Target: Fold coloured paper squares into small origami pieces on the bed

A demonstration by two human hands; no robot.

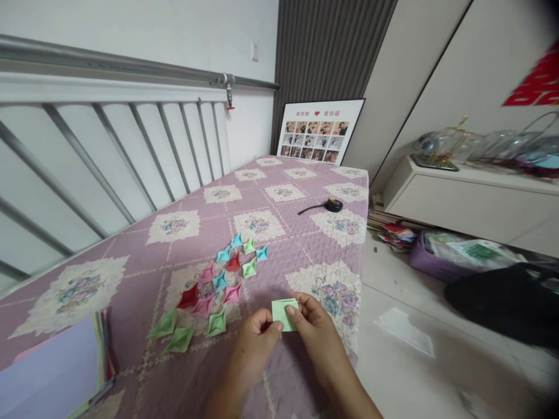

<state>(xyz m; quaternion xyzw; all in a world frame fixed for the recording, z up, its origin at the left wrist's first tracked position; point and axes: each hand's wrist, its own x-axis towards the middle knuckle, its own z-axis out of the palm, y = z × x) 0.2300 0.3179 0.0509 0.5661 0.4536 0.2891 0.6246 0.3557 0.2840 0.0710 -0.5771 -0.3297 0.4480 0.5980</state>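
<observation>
Between my two hands is a small square of light green folded paper (282,317), its layers slightly parted along the top edge. My left hand (257,337) pinches its left side between thumb and fingers. On the right side, my right hand (312,326) grips it, the thumb lying across the front. Left of my hands, several folded paper shapes sit on the cloth in loose rows: a green one (217,322), a red one (188,297), a pink one (232,293) and a blue one (220,281) are among them.
A flowered pink tablecloth (271,256) covers the table. A stack of coloured paper (56,372) lies at the near left, and a black tape measure (333,205) farther back. A radiator (131,157) runs along the left; a photo board (321,131) stands behind.
</observation>
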